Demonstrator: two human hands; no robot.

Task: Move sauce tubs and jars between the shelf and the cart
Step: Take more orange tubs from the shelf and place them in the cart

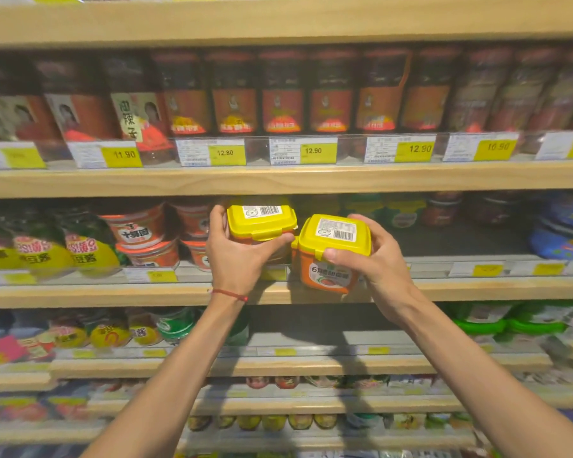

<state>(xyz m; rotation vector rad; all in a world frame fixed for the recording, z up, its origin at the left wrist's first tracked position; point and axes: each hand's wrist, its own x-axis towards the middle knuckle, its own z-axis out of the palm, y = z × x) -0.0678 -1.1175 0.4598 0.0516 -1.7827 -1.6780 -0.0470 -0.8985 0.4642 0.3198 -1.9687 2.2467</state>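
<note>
Before wooden shelves (pixel 278 181), both hands, left (pixel 235 256) and right (pixel 374 259), each grip a yellow-lidded tub (pixel 262 218).

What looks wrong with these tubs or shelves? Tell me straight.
Nothing stands out: no spill or damage shows. The left hand grips the left tub, the right hand the right tub, tilted in the grip. Both look closed.
</note>
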